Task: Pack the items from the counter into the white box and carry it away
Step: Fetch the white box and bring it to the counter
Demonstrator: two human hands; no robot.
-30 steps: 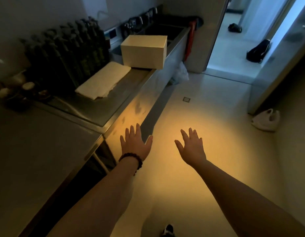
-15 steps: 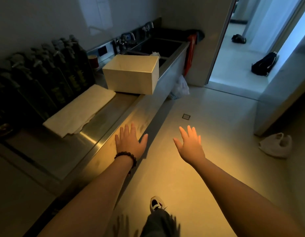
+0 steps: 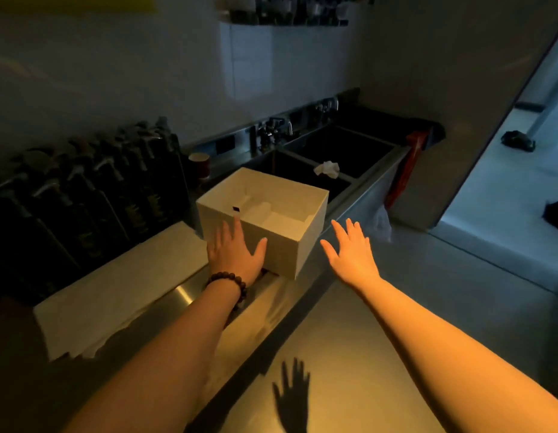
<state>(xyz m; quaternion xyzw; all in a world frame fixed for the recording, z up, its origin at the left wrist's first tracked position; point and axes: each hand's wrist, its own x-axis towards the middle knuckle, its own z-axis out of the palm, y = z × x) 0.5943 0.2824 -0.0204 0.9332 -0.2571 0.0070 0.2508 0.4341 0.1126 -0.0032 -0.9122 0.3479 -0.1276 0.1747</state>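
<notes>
The white box point(image 3: 284, 251) stands open-topped on the steel counter point(image 3: 165, 310), just before the sink, with white moulded packing visible inside. My left hand point(image 3: 235, 253), a bead bracelet on its wrist, is spread flat against the box's near left side. My right hand point(image 3: 352, 251) hovers open just right of the box's right corner, out over the counter's edge, a short gap from it. A folded white cloth point(image 3: 115, 295) lies on the counter left of the box.
A row of dark pump bottles point(image 3: 93, 195) lines the wall behind the cloth. A red cup point(image 3: 199, 162) stands behind the box. Beyond is a double sink point(image 3: 330, 160) with taps and a crumpled white rag point(image 3: 327, 168). A doorway opens on the right.
I have come up close to the counter. Both hands rose from over the floor to the box; the left one now lies against its near side.
</notes>
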